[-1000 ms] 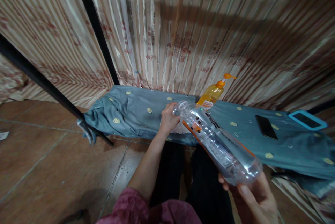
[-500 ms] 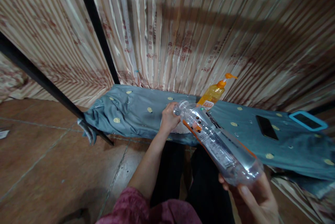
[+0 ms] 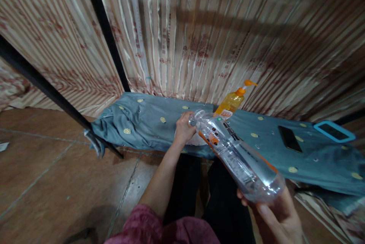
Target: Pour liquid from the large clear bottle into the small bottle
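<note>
A large clear plastic bottle point(image 3: 238, 156) with a printed, orange-edged label slants across the view, its neck end up and to the left. My right hand point(image 3: 275, 213) is wrapped round its base from below. At the neck end, my left hand point(image 3: 184, 128) is closed on a small clear neck-like part point(image 3: 192, 119) that touches or nearly touches the bottle's mouth. Under that hand lies a pale, whitish shape point(image 3: 196, 141), partly hidden; whether it belongs to the clear part I cannot tell. No liquid stands out inside the large bottle.
Just behind stands an orange pump bottle point(image 3: 229, 102) on the blue-grey cloth point(image 3: 148, 122) over a narrow table. A black phone point(image 3: 289, 138) and a blue-framed device point(image 3: 335, 131) lie to the right. Black poles point(image 3: 105, 27) rise at the left, before a striped curtain point(image 3: 196, 46).
Almost nothing differs. The large bottle and my right hand have shifted very slightly left; both hands keep their holds.
</note>
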The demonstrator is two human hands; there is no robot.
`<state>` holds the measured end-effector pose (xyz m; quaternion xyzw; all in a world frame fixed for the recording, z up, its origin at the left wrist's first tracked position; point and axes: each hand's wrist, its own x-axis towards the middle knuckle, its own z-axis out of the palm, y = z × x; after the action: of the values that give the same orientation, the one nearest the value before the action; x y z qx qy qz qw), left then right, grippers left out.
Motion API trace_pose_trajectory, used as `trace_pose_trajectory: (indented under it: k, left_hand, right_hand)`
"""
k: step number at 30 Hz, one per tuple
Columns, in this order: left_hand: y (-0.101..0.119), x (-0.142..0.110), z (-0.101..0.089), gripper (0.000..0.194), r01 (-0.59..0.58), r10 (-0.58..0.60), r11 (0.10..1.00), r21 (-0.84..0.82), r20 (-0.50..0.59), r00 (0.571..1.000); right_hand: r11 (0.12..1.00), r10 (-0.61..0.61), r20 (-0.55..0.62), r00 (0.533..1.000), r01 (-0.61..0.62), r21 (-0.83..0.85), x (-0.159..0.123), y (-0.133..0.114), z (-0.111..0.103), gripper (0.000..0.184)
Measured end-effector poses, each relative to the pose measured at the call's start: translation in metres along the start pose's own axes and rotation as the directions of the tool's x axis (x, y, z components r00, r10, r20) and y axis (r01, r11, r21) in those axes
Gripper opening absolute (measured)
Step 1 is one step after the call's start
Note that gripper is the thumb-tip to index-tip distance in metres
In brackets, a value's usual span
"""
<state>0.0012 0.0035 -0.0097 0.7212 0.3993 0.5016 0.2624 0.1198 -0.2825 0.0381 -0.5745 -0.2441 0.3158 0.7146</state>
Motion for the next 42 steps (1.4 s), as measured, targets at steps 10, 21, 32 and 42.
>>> trace_pose_trajectory:
  k: [10, 21, 32, 42]
  left_hand:
    - [-0.001, 0.000, 0.002, 0.032, -0.008, 0.008, 1.000, -0.005, -0.004, 1.000]
    - [0.003, -0.001, -0.001, 0.036, 0.013, -0.013, 1.000, 0.009, 0.003, 1.000]
    - [0.005, -0.002, 0.001, 0.039, 0.010, -0.010, 1.000, 0.000, -0.004, 1.000]
    - [0.004, -0.001, 0.003, 0.039, 0.023, -0.023, 1.000, 0.007, 0.004, 1.000]
  right_hand:
    - [0.999, 0.020, -0.061, 0.998, -0.022, -0.027, -0.001, 0.002, -0.002, 0.079]
    - [0.999, -0.017, -0.028, 0.999, 0.016, -0.037, 0.003, 0.003, -0.006, 0.073]
    - [0.996, 0.004, -0.062, 0.998, -0.009, -0.087, -0.001, -0.009, 0.004, 0.087]
    - [0.996, 0.002, -0.013, 1.000, -0.003, -0.090, 0.006, -0.007, -0.006, 0.086]
